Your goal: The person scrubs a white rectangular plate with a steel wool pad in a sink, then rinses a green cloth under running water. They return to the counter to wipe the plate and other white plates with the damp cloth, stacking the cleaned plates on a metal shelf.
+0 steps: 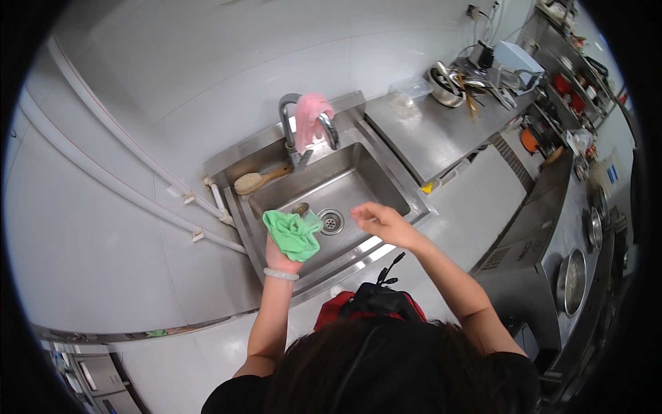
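A crumpled green cloth (292, 235) covers most of my left hand (280, 258), which holds it above the left part of a stainless steel sink (357, 189). The fingers of that hand are hidden under the cloth. A white bangle (281, 274) circles the left wrist. My right hand (385, 223) hovers over the sink's near right side with nothing in it, its fingers loosely bent and the thumb apart. Between the two hands is the drain strainer (330, 222). Just beyond the green cloth, a small round metal item (300, 208) is partly hidden.
A pink cloth (312, 116) drapes over the curved faucet (288, 121). A wooden-handled brush (258, 181) lies on the sink's back ledge. To the right, a steel counter (429, 139) bears a clear plastic container (412, 89) and a metal pot (445, 92) with utensils. White pipes (129, 134) run along the left wall.
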Demonstrator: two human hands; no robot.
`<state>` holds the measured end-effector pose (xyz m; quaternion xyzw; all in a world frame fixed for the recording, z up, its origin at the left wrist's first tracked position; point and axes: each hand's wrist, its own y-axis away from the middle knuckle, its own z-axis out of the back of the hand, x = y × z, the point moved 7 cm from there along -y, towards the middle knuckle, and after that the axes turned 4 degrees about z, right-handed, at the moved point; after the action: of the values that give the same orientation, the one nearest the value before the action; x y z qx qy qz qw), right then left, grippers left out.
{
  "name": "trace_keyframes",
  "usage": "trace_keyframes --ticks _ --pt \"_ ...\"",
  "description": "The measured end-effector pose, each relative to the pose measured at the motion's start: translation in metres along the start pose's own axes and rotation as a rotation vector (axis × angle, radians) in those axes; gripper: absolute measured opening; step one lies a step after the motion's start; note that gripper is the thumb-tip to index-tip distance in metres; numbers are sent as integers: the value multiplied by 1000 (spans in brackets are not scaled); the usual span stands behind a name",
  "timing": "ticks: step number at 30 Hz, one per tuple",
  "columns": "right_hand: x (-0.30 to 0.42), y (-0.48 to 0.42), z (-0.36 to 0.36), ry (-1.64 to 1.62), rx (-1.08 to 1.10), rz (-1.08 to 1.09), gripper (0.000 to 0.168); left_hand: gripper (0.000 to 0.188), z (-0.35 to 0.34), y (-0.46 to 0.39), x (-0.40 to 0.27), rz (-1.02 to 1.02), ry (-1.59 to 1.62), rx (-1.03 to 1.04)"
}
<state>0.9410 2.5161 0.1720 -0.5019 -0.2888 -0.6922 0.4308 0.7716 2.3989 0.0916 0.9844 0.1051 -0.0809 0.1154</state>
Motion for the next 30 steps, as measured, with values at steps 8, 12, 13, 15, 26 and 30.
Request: trace_keyframes --ticks 8,12,13,15,26,30 --pt "-94 -176 -7 509 36 183 70 42 26 37 -2 -113 83 -229" --pt "-136 -227 5 381 61 196 77 40 32 54 5 -159 158 -257" --pt "-138 -228 5 276 103 147 77 39 33 57 8 -176 196 -281" --pt "-138 -224 5 96 179 29 76 40 23 48 10 -175 154 -228" --pt "-153 -240 16 -181 518 -185 36 35 -22 -157 48 82 155 -104" --pt "-157 -251 18 -221 572 -102 23 36 -19 -170 52 -6 122 -248"
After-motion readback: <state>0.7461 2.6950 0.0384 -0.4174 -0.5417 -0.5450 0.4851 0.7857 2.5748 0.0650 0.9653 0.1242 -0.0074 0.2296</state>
